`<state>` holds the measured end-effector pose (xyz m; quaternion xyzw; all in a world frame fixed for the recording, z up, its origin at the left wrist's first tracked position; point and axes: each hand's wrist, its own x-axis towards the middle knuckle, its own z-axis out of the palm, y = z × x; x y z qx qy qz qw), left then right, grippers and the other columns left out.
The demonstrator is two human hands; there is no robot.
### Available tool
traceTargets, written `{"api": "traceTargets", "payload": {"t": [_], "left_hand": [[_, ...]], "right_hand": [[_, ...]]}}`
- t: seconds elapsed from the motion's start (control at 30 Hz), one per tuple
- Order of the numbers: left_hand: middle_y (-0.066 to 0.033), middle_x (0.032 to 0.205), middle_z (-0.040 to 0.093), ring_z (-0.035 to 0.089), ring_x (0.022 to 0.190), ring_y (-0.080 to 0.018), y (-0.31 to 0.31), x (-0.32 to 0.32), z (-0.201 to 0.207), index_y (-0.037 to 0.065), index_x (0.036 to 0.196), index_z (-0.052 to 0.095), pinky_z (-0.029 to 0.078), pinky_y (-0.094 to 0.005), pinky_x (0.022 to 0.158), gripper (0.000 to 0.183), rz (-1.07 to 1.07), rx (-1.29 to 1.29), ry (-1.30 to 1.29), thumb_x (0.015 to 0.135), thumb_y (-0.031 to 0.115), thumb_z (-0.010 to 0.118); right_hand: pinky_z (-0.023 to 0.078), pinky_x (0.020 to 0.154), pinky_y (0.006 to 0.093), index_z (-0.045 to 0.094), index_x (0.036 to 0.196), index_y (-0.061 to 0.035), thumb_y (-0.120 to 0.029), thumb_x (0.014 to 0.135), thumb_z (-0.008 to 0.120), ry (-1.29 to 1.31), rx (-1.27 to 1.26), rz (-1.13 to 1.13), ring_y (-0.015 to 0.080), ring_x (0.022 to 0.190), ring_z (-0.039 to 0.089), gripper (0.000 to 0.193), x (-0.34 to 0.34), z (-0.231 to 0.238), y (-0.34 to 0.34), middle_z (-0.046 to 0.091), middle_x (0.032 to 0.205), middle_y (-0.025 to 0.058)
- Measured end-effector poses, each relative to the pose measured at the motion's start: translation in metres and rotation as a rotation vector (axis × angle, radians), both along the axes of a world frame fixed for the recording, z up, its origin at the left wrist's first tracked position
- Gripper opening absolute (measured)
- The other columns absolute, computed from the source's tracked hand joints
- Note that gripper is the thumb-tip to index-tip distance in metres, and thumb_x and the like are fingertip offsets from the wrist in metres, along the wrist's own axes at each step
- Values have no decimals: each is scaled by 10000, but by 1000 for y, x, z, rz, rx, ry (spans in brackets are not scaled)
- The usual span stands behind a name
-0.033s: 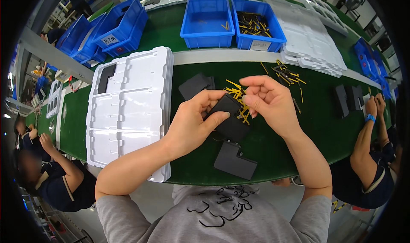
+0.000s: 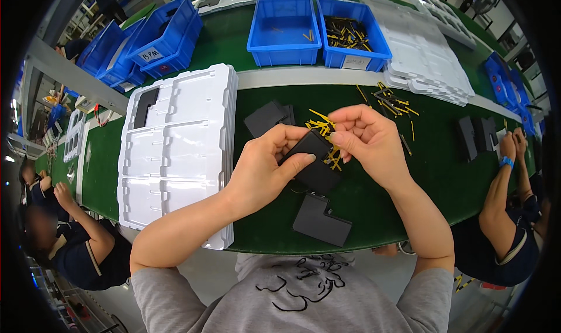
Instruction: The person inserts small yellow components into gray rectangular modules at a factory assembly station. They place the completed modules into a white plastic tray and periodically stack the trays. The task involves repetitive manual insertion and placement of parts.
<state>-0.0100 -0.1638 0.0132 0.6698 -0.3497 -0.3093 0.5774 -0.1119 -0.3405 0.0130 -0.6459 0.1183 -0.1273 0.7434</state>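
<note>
My left hand (image 2: 263, 166) grips a flat black block (image 2: 311, 145), thumb across its face and fingers behind its far edge. Close to that block's right end, my right hand (image 2: 371, 143) is closed, thumb and forefinger pinched together. Whatever they may hold is too small to make out. Thin yellow strips (image 2: 318, 124) lie just behind and beside the fingertips. Beneath the held block is another black piece (image 2: 324, 180), partly covered. An L-shaped black block (image 2: 321, 221) rests nearer the table's front edge; further black blocks (image 2: 267, 119) lie beyond my left fingers.
Left of my hands stands a stack of white trays (image 2: 175, 152), with one black piece (image 2: 142, 114) in a far compartment. Loose black and yellow strips (image 2: 392, 102) lie behind my right hand. Blue bins (image 2: 284, 56) line the back. People sit at both sides.
My right hand has shifted slightly left, toward the held block, and its fingers have drawn closer together. The left hand and the block look the same.
</note>
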Motion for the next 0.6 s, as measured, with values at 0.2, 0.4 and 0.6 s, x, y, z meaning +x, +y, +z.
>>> {"api": "traceTargets", "payload": {"t": [0.2, 0.4, 0.6], "left_hand": [[-61, 890, 656, 609, 783, -82, -1, -3, 4, -17, 997, 528, 500, -233, 699, 179, 35, 38, 1, 874, 28, 651], [-57, 874, 650, 593, 753, -76, 0, -2, -2, -14, 993, 526, 491, -230, 677, 184, 21, -10, -11, 868, 28, 656], [-58, 853, 653, 591, 737, -79, 1, -2, 1, -14, 995, 527, 486, -237, 660, 188, 14, 38, -42, 867, 34, 657]], "right_hand": [[459, 591, 191, 666, 925, 32, 23, 840, 658, -64, -149, -24, 48, 667, 558, 86, 0, -1, 12, 530, 861, 13], [444, 583, 189, 693, 917, 16, 14, 824, 679, -61, -226, -60, 48, 657, 548, 94, 0, -2, 16, 535, 838, 11], [442, 572, 188, 692, 920, 13, 11, 820, 686, -63, -235, -57, 46, 641, 547, 101, 0, -4, 16, 548, 835, 6]]}}
